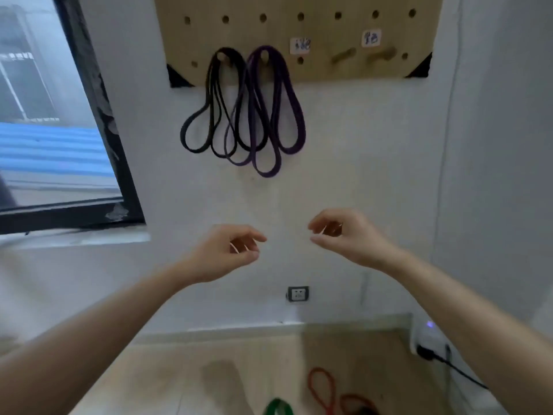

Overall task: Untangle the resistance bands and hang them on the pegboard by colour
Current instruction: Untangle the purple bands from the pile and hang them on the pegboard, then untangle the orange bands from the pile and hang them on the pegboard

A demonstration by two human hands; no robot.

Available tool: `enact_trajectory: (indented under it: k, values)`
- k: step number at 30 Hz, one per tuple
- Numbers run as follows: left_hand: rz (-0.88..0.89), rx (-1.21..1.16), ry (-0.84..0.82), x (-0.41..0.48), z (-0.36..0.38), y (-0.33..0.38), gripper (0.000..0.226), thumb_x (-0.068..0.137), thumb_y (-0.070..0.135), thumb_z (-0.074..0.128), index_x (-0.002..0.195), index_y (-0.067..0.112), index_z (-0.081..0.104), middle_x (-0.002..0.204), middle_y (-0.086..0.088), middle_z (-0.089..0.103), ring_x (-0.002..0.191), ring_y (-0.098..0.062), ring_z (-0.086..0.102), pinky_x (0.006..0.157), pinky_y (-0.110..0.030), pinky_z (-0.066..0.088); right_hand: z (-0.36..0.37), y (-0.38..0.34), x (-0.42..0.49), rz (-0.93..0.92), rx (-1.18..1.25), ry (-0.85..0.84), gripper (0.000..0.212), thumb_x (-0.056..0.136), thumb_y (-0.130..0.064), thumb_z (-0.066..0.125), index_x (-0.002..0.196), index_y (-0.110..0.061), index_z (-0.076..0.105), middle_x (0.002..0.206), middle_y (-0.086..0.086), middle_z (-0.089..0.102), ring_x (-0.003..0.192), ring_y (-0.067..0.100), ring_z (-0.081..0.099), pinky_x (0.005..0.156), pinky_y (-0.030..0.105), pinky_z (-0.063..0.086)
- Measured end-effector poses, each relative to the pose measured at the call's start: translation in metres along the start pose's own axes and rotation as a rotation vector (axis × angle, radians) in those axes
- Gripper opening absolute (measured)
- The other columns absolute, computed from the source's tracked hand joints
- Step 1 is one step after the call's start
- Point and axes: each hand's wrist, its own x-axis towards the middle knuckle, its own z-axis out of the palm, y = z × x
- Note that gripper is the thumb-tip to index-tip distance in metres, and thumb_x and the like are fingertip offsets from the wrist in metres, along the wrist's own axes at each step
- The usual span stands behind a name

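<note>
Wall (pixel 365 163) under pegboard (pixel 326 68) | left hand (pixel 223 254), right hand (pixel 348 238) apart, loosely curled

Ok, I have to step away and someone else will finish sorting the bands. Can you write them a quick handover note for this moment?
Hands: the left hand and right hand are both raised in front of the wall, fingers loosely curled, holding nothing.
Done: the black bands and purple bands hang on neighbouring pegs on the pegboard.
Left: the red band and green band lie on the floor below. Two free pegs stick out to the right of the purple ones, under labels too blurred to read.
</note>
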Motion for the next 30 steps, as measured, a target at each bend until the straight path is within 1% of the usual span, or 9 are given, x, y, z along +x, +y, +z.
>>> enact_trajectory:
  k: [3,7,11,17,20,22,25,28,30]
  values:
    - [-0.081,-0.012,-0.119,-0.037,0.053,-0.026,0.021,0.09,0.015,0.073,0.109,0.024,0.074,0.089,0.008,0.075,0.085,-0.01,0.071,0.077,-0.02,0.054,0.045,0.04,-0.048,0.129,0.036,-0.084,0.011,0.089,-0.016,0.074,0.1,-0.013,0.075,0.088,-0.002,0.073,0.073,0.003,0.064,0.072,0.017,0.052]
    - [-0.199,-0.079,-0.247,-0.086,0.132,-0.062,0.02,0.09,0.016,0.072,0.11,0.019,0.074,0.093,0.01,0.074,0.087,-0.008,0.07,0.078,-0.016,0.052,0.111,0.093,-0.109,0.299,-0.007,-0.274,0.012,0.088,-0.018,0.075,0.1,-0.015,0.076,0.09,0.0,0.075,0.083,0.013,0.07,0.079,0.025,0.053]
    - [-0.342,-0.122,-0.401,-0.133,0.213,-0.1,0.024,0.087,0.024,0.068,0.11,0.022,0.074,0.093,0.016,0.072,0.087,-0.009,0.069,0.082,-0.026,0.055,0.172,0.133,-0.161,0.412,-0.038,-0.46,0.01,0.086,-0.02,0.075,0.096,-0.023,0.075,0.091,-0.008,0.073,0.087,0.009,0.068,0.081,0.022,0.051]
    - [-0.591,-0.221,-0.48,-0.202,0.327,-0.138,0.022,0.088,0.009,0.067,0.108,0.013,0.075,0.097,0.004,0.071,0.079,-0.008,0.065,0.083,-0.032,0.056,0.26,0.189,-0.233,0.58,-0.059,-0.697,0.019,0.082,-0.025,0.077,0.1,-0.02,0.075,0.096,-0.005,0.075,0.089,0.012,0.068,0.084,0.03,0.054]
    - [-0.706,-0.244,-0.536,-0.235,0.372,-0.144,0.026,0.088,0.018,0.072,0.114,0.017,0.072,0.105,0.004,0.07,0.096,-0.01,0.066,0.09,-0.025,0.052,0.294,0.212,-0.267,0.637,-0.076,-0.82,0.031,0.083,-0.02,0.077,0.113,-0.013,0.071,0.11,0.004,0.069,0.103,0.021,0.065,0.084,0.026,0.047]
    - [-0.737,-0.248,-0.577,-0.254,0.397,-0.147,0.039,0.087,0.021,0.073,0.125,0.018,0.067,0.12,0.0,0.068,0.113,-0.014,0.062,0.095,-0.023,0.046,0.311,0.223,-0.286,0.672,-0.078,-0.869,0.049,0.082,-0.019,0.078,0.129,-0.015,0.064,0.126,0.009,0.064,0.118,0.025,0.061,0.096,0.027,0.046]
    - [-0.725,-0.228,-0.647,-0.267,0.424,-0.146,0.055,0.086,0.029,0.072,0.138,0.026,0.056,0.136,-0.005,0.059,0.13,-0.024,0.05,0.109,-0.034,0.038,0.333,0.234,-0.309,0.699,-0.068,-0.934,0.078,0.084,-0.029,0.077,0.152,-0.026,0.04,0.149,0.006,0.05,0.136,0.031,0.044,0.113,0.034,0.035]
    - [-0.744,-0.231,-0.749,-0.272,0.442,-0.148,0.061,0.089,0.038,0.068,0.145,0.032,0.047,0.141,-0.002,0.055,0.133,-0.026,0.044,0.113,-0.04,0.034,0.349,0.238,-0.325,0.705,-0.182,-1.025,0.086,0.084,-0.046,0.072,0.156,-0.037,0.025,0.149,0.001,0.048,0.138,0.035,0.032,0.115,0.046,0.028]
    - [-0.765,-0.241,-0.739,-0.274,0.448,-0.152,0.057,0.084,0.043,0.069,0.138,0.039,0.052,0.128,0.003,0.064,0.121,-0.024,0.055,0.105,-0.041,0.043,0.354,0.241,-0.33,0.701,-0.231,-0.994,0.072,0.085,-0.044,0.072,0.148,-0.035,0.039,0.137,-0.002,0.057,0.13,0.032,0.038,0.109,0.044,0.031]
